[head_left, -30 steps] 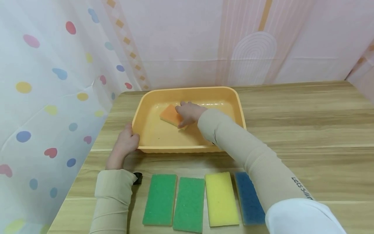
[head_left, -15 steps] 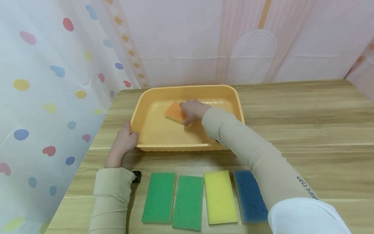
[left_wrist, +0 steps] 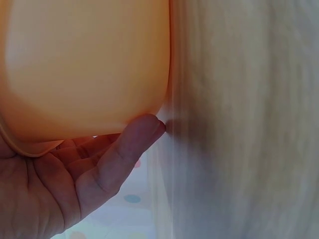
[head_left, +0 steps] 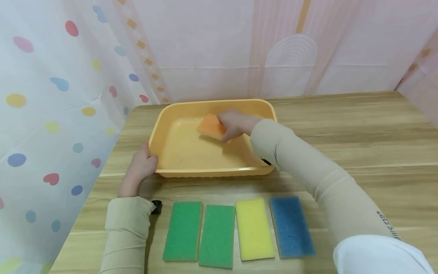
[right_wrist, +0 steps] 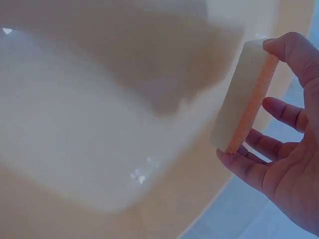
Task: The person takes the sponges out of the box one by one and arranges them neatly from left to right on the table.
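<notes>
My right hand (head_left: 237, 123) holds an orange sponge (head_left: 209, 126) inside a yellow-orange basin (head_left: 213, 172). In the right wrist view, thumb and fingers pinch the sponge (right_wrist: 244, 99) by its edges; its pale side faces the basin floor and a gap shows beneath it. At the basin's front left corner my left hand (head_left: 140, 164) grips the rim. The left wrist view has the thumb of that hand (left_wrist: 102, 174) pressed to the basin's outer wall (left_wrist: 89, 74), with the other fingers partly hidden behind it.
In front of the basin lies a row of flat pads: two green ones (head_left: 183, 231) (head_left: 217, 236), a yellow one (head_left: 254, 229) and a blue one (head_left: 292, 226). All rest on a wood-grain table (head_left: 342, 133). Patterned curtains (head_left: 219, 45) hang behind and to the left.
The right hand has closed on the orange sponge and lifted it off the basin floor, moving slightly right. The left hand keeps its grip on the corner.
</notes>
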A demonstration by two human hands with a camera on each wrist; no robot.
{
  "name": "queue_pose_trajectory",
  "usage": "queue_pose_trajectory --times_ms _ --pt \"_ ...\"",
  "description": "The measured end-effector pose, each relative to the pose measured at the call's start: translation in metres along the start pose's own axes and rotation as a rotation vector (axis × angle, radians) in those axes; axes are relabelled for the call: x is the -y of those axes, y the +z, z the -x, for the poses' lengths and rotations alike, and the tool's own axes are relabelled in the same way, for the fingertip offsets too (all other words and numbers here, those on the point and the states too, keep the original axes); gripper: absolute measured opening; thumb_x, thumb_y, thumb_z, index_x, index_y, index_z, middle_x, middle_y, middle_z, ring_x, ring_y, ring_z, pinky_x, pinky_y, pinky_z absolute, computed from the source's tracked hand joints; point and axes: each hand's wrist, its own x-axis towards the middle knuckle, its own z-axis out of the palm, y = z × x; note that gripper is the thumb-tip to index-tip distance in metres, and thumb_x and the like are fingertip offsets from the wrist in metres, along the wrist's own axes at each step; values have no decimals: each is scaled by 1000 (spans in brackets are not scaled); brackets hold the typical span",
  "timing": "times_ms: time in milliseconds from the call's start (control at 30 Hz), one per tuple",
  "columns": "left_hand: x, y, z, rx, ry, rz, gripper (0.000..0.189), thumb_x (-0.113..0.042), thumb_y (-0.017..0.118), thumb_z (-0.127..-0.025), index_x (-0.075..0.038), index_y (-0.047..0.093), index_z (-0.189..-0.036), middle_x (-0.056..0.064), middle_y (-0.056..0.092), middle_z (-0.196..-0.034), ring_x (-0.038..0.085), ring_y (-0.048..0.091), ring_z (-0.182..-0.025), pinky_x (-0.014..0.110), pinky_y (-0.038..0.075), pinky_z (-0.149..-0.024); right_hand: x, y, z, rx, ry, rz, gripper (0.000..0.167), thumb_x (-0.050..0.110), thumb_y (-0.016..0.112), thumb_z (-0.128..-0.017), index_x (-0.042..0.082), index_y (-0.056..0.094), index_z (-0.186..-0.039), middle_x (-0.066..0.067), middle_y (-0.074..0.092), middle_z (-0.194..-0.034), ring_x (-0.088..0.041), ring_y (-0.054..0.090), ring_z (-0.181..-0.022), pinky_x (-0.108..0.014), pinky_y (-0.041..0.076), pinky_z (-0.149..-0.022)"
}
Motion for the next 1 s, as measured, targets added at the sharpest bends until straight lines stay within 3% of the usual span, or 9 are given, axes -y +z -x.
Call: queue_pose_trajectory --times_ms 267,500,633,1000 --pt "3 -3 -1 20 -15 -24 51 -7 28 -86 15 19 -132 33 49 -99 27 57 -66 30 50 -55 -6 -15 20 -47 -5 -37 45 28 66 -73 5 45 -106 -6 46 -89 -21 39 -83 -31 36 -68" --pt "5 -4 0 25 -20 -55 53 -8 27 -87 15 17 -134 33 47 -108 35 53 -85 40 46 -74 -11 -19 43 -95 -24 -47 43 25 65 -73 3 46 -105 -7 43 -86 -21 39 -79 -30 35 -66" --pt "5 -5 0 22 -19 -59 52 -8 27 -87 15 18 -133 34 46 -108 38 51 -89 45 43 -79 -15 -19 56 -136 -28 -22 45 28 65 -73 3 46 -105 -8 45 -85 -22 40 -77 -30 36 -64" --pt "9 -8 -2 18 -23 -69 53 -10 25 -87 15 17 -133 35 45 -112 40 49 -94 48 42 -82 -15 -25 92 -276 66 51 47 37 64 -71 3 45 -98 -9 47 -80 -28 45 -76 -35 38 -65"
